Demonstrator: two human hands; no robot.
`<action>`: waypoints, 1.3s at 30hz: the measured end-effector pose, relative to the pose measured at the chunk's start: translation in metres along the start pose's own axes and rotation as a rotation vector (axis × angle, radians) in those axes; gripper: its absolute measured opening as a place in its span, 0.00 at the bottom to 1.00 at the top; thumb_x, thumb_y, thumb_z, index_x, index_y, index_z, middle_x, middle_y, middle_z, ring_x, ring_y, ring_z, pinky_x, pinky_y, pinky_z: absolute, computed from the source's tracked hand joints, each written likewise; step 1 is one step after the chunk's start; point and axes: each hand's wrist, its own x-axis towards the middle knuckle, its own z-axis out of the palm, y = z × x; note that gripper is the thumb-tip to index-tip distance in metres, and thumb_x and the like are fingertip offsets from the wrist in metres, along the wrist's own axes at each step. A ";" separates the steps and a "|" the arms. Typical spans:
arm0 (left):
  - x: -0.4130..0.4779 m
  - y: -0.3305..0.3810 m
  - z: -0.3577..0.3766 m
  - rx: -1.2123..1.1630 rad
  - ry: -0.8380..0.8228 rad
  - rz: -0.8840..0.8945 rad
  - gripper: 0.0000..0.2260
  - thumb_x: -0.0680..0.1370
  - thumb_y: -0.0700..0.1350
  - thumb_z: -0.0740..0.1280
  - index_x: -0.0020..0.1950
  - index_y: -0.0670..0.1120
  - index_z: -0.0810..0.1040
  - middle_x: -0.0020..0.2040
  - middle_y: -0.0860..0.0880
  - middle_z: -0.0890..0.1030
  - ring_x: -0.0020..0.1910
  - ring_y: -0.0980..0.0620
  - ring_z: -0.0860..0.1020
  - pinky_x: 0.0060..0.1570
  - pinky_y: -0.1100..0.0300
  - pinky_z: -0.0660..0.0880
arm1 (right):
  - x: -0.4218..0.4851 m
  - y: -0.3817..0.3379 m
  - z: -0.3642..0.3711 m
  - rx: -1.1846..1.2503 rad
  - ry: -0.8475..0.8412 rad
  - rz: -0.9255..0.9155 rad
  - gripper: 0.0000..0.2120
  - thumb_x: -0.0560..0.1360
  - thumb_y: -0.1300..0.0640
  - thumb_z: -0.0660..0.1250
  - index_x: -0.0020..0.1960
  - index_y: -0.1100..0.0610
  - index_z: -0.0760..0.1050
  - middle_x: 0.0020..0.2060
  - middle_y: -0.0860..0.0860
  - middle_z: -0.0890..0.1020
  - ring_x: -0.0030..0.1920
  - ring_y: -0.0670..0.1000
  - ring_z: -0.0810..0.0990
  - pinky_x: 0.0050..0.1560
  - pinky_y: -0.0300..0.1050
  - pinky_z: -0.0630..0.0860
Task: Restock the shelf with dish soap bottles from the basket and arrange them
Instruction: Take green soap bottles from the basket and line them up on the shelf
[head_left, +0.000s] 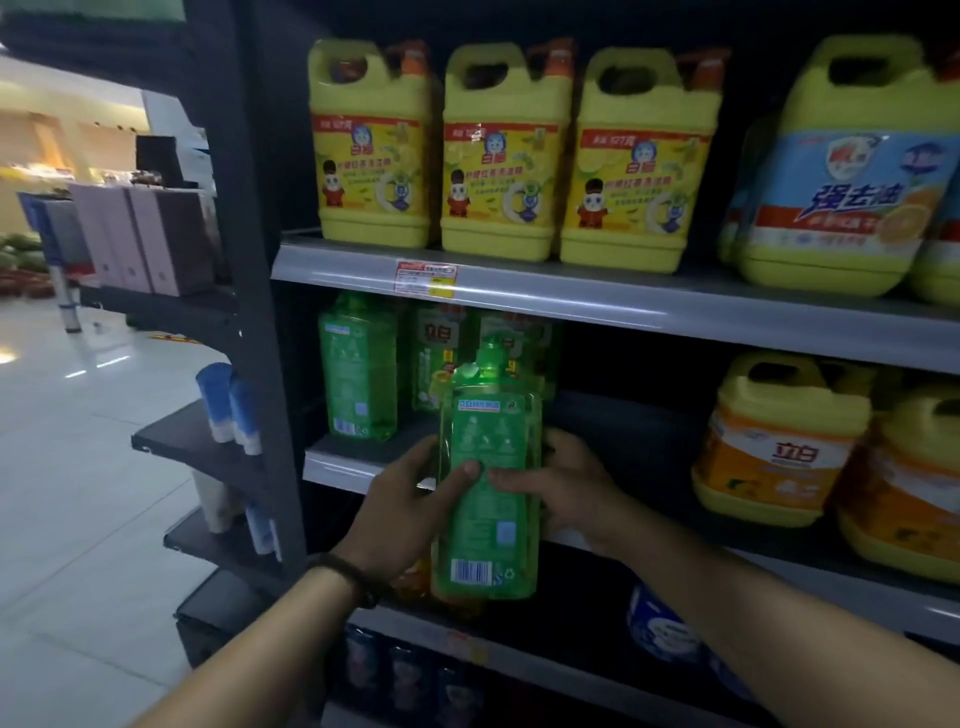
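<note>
Bottle (485, 499) of green dish soap stands upright, long axis vertical, just before the middle shelf (358, 462), its gap beyond; left hand (410, 512) and right hand (563, 486) each close their grip on its sides.

Grey shelf (597, 293) with yellow jugs (501, 150); lower shelf (353, 462), green bottles (358, 364).

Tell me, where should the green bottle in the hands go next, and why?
Probably forward onto the middle shelf: both hands hold the bottle in front of a bare gap beside the green bottles, and its back label faces out, so turn it too.
</note>
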 end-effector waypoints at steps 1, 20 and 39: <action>0.004 -0.005 -0.003 0.052 0.038 0.019 0.17 0.82 0.54 0.70 0.70 0.55 0.79 0.59 0.57 0.87 0.53 0.57 0.87 0.53 0.56 0.85 | 0.010 -0.005 0.005 0.009 0.021 -0.007 0.20 0.72 0.63 0.81 0.62 0.57 0.81 0.49 0.51 0.90 0.44 0.50 0.90 0.37 0.46 0.85; 0.096 -0.085 -0.029 0.384 0.218 -0.015 0.39 0.81 0.59 0.69 0.86 0.50 0.54 0.82 0.46 0.64 0.79 0.48 0.65 0.69 0.63 0.63 | 0.182 0.006 0.055 -0.039 0.212 -0.284 0.30 0.67 0.65 0.84 0.63 0.54 0.76 0.55 0.51 0.87 0.53 0.51 0.88 0.57 0.57 0.85; 0.101 -0.077 -0.039 0.489 0.068 -0.034 0.28 0.83 0.54 0.68 0.81 0.50 0.67 0.79 0.47 0.69 0.77 0.48 0.70 0.75 0.55 0.68 | 0.191 -0.006 0.057 -0.614 0.390 -0.215 0.22 0.73 0.51 0.81 0.60 0.58 0.77 0.55 0.55 0.85 0.55 0.58 0.85 0.54 0.50 0.82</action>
